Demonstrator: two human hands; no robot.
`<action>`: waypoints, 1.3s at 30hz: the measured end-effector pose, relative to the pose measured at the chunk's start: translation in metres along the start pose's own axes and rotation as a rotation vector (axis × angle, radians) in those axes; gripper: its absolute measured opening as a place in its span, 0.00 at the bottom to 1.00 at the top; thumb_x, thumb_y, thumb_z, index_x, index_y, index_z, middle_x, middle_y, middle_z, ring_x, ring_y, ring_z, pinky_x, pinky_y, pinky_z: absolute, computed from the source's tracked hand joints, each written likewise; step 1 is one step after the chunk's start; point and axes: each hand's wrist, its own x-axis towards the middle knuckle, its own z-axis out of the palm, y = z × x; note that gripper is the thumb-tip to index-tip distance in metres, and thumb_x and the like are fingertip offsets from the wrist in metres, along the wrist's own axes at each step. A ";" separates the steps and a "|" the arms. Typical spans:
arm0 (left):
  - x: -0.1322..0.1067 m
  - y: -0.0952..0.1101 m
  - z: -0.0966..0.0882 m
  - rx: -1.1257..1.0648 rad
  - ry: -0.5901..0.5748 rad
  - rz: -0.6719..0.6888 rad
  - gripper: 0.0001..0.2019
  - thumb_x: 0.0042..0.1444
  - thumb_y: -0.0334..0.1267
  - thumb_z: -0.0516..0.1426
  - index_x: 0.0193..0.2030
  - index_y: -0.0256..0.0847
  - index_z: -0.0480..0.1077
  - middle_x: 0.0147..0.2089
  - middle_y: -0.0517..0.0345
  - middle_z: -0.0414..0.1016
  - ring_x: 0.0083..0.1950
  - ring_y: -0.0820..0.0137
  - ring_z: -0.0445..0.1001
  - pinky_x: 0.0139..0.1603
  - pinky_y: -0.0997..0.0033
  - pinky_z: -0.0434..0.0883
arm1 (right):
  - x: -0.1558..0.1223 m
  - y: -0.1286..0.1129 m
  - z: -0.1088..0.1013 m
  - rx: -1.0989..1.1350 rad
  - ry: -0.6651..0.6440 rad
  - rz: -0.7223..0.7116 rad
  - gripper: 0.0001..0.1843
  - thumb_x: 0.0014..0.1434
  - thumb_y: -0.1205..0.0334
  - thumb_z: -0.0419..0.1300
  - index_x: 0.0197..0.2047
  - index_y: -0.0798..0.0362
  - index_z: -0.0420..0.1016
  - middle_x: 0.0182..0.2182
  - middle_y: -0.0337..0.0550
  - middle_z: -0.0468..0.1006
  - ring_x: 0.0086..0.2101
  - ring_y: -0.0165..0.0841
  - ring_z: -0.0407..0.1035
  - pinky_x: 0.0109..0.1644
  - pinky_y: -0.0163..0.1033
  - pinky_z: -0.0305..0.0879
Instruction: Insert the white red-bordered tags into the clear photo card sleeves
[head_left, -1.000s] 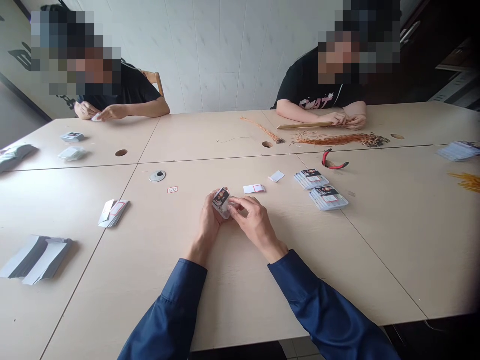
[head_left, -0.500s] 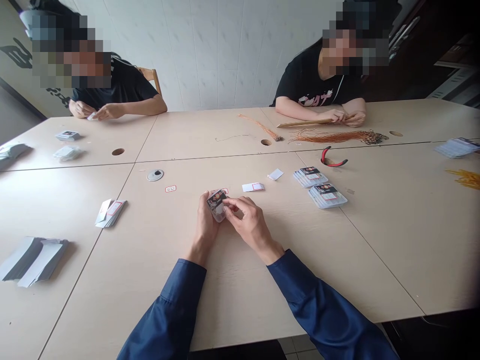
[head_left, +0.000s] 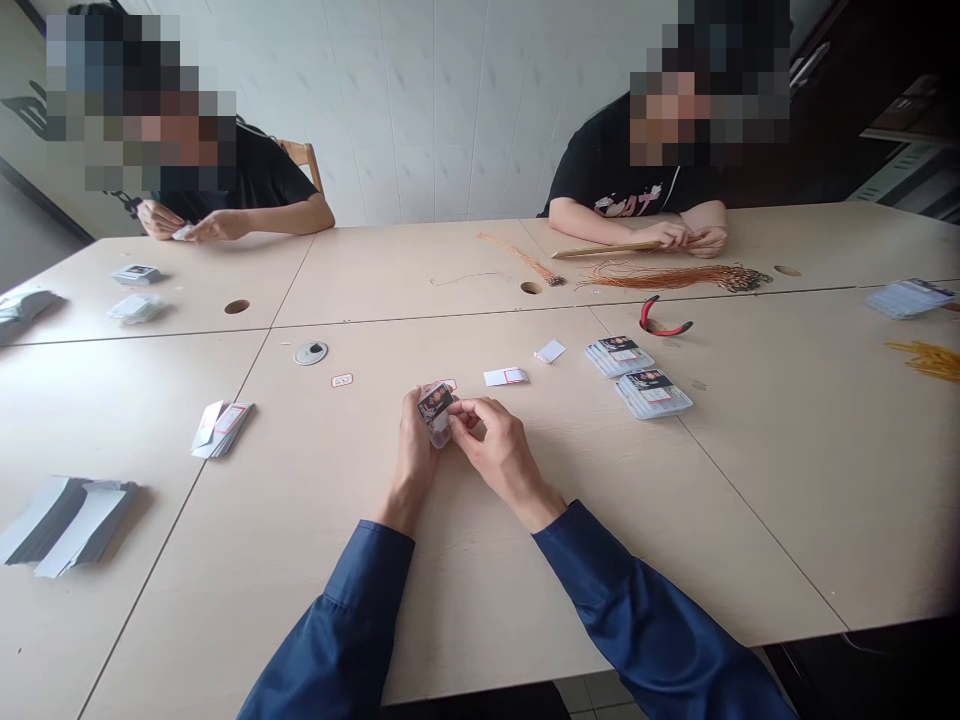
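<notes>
**Grip:** L hand (head_left: 415,465) closed around clear plastic pkt (head_left: 436,413), pkt upright, dark printed card on its face. R hand (head_left: 499,460) curled in, fingertips (head_left: 466,420) at pkt's R edge; pinching or only touching, cannot tell. Pkt sits between both hands, 12 o'clock from wrists.

**Handling:** Acceptable. Two-hand hold steadies pkt, printed face stays visible, work kept well apart from stacks.

**Nearby:** Small red-bordered label (head_left: 342,380) at 11 o'clock. White card w/ red outline (head_left: 506,376) and white slip (head_left: 550,351) at 1 o'clock. Two stacks of printed pkts (head_left: 653,393) at 2 o'clock. Red-handled pliers (head_left: 664,316) beyond, 1 o'clock. White slip stack (head_left: 221,430) at 9 o'clock; grey envelopes (head_left: 64,525) further out, same bearing. Co-workers' hands (head_left: 679,235) (head_left: 202,227) at far table edge, 1 and 11 o'clock, separate from wearer's.
</notes>
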 end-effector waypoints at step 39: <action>-0.007 -0.008 -0.002 0.255 -0.076 0.132 0.14 0.61 0.50 0.55 0.39 0.42 0.74 0.39 0.56 0.74 0.39 0.71 0.72 0.37 0.77 0.68 | 0.005 -0.001 -0.007 -0.125 -0.129 0.024 0.11 0.64 0.66 0.55 0.29 0.50 0.65 0.28 0.41 0.75 0.31 0.35 0.69 0.36 0.39 0.65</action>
